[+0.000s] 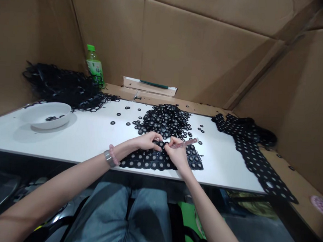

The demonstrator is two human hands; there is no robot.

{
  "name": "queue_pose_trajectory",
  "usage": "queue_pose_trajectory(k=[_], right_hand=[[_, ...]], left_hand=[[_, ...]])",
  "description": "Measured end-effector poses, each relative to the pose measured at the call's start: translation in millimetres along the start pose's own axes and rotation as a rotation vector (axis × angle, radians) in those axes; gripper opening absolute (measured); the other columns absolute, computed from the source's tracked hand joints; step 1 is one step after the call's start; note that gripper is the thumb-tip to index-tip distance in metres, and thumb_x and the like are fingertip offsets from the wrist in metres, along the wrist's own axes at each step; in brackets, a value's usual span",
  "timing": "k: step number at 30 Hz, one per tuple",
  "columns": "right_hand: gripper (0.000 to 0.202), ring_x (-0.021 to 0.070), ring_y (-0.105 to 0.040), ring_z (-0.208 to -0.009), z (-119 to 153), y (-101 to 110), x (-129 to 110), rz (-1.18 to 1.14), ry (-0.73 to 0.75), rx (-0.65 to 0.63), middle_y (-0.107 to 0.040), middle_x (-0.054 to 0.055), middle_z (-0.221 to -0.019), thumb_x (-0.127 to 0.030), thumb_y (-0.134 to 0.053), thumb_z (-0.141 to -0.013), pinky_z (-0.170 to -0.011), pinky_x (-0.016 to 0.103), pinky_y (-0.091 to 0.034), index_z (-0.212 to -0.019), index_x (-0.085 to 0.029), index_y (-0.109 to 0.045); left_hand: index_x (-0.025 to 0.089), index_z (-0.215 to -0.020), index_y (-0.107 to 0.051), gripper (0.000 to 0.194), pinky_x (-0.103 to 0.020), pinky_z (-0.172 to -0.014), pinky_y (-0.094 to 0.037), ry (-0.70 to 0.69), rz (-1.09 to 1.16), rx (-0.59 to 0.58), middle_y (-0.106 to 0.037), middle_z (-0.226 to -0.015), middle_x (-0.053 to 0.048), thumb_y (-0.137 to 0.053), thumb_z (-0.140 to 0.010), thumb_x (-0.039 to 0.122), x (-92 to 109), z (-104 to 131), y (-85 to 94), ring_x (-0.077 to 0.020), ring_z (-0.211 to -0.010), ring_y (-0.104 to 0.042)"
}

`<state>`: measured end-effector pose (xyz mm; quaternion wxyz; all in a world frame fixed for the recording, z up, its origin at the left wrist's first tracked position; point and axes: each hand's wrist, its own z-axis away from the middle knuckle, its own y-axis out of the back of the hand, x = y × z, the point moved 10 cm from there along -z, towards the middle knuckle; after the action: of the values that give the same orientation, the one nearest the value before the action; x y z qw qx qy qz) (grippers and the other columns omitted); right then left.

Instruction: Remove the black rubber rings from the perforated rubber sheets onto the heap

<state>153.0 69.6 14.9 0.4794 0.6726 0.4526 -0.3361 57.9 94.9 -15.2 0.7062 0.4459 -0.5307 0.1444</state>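
Observation:
A black sheet (146, 162) with rows of pale-centred rings lies near the front edge of the white table. My left hand (149, 140) rests over its upper edge, thumb and index finger curled in on that edge. My right hand (178, 153) is closed around a slim, pen-like tool with a clear reddish handle (189, 142). Its working end is hidden in the fingers, close to my left thumb. Right behind both hands rises a heap of loose black rings (164, 119), with strays scattered around it.
On the left stand a white bowl (51, 107) with a few black bits, a tangle of black offcuts (64, 86) and a green-capped bottle (95, 64). A long dotted black sheet (254, 157) hangs over the table's right side. Cardboard walls (199, 53) enclose the table.

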Motion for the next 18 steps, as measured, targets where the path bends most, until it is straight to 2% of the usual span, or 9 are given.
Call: queue_pose_trajectory(k=[3, 7, 11, 14, 18], right_hand=[[0.025, 0.0105, -0.034, -0.047, 0, 0, -1, -0.008, 0.014, 0.003, -0.035, -0.007, -0.043, -0.011, -0.051, -0.059, -0.049, 0.025, -0.024, -0.045, -0.021, -0.034], [0.024, 0.0101, -0.038, -0.042, -2, 3, 13, -0.102, -0.045, 0.008, -0.037, -0.008, -0.040, -0.013, -0.051, -0.060, -0.046, 0.023, -0.027, -0.047, -0.022, -0.032], [0.023, 0.0087, -0.040, -0.037, -4, 7, 29, -0.227, -0.104, 0.046, -0.039, -0.009, -0.042, -0.017, -0.049, -0.064, -0.039, 0.021, -0.025, -0.053, -0.022, -0.029], [0.023, 0.0079, -0.040, -0.036, -4, 8, 32, -0.276, -0.120, 0.058, -0.038, -0.010, -0.041, -0.018, -0.049, -0.064, -0.038, 0.019, -0.024, -0.054, -0.022, -0.029], [0.024, 0.0071, -0.039, -0.035, -1, 9, 22, -0.272, -0.117, 0.034, -0.041, -0.009, -0.041, -0.018, -0.050, -0.064, -0.037, 0.019, -0.024, -0.052, -0.022, -0.030]], left_hand=[[0.013, -0.085, -0.056, 0.024, -0.022, -0.063, -0.039, 0.002, 0.029, -0.039, -0.056, -0.069, 0.003, -0.062, -0.064, 0.023, 1, 1, -3.0, -0.0121, -0.067, -0.052], [0.014, -0.090, -0.055, 0.030, -0.025, -0.070, -0.040, 0.001, -0.017, -0.046, -0.059, -0.077, 0.001, -0.062, -0.066, 0.030, 7, 5, -2.1, -0.0156, -0.076, -0.053], [0.014, -0.100, -0.054, 0.051, -0.029, -0.077, -0.040, 0.019, -0.192, -0.012, -0.059, -0.096, -0.006, -0.069, -0.059, 0.040, 17, 7, 1.1, -0.0228, -0.088, -0.054], [0.013, -0.109, -0.052, 0.066, -0.030, -0.083, -0.039, 0.037, -0.331, -0.053, -0.057, -0.111, -0.010, -0.075, -0.052, 0.036, 21, 7, -3.0, -0.0272, -0.100, -0.052], [0.014, -0.112, -0.051, 0.068, -0.030, -0.090, -0.037, 0.045, -0.308, -0.072, -0.055, -0.118, -0.010, -0.075, -0.050, 0.031, 19, 9, -5.6, -0.0273, -0.108, -0.050]])
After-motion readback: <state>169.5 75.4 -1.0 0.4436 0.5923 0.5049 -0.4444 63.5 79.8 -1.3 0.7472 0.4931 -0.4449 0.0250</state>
